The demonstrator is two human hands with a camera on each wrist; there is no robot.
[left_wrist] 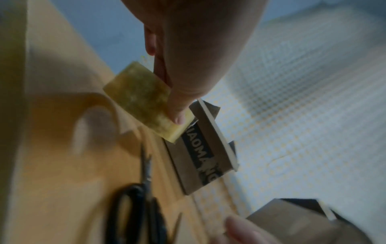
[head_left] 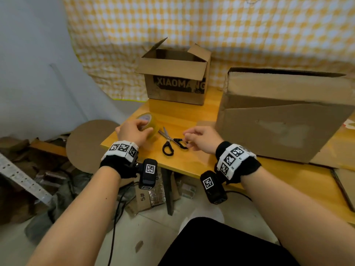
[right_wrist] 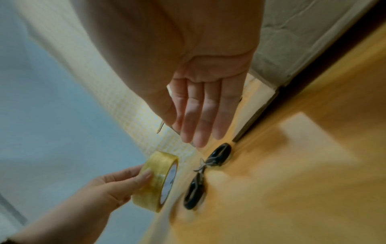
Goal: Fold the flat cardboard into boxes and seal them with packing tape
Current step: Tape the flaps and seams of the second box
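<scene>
A roll of yellowish clear packing tape stands on edge near the left corner of the wooden table. My left hand grips it, thumb on one side and fingers on the other. Black-handled scissors lie just right of the roll. Above their handles hovers my right hand, fingers relaxed and holding nothing. A large plain cardboard box stands on the right.
A small open box printed XIAOMANG stands at the back of the table before a yellow checked cloth. Flat cardboard lies at the right edge. A round cardboard disc and scraps crowd the floor on the left.
</scene>
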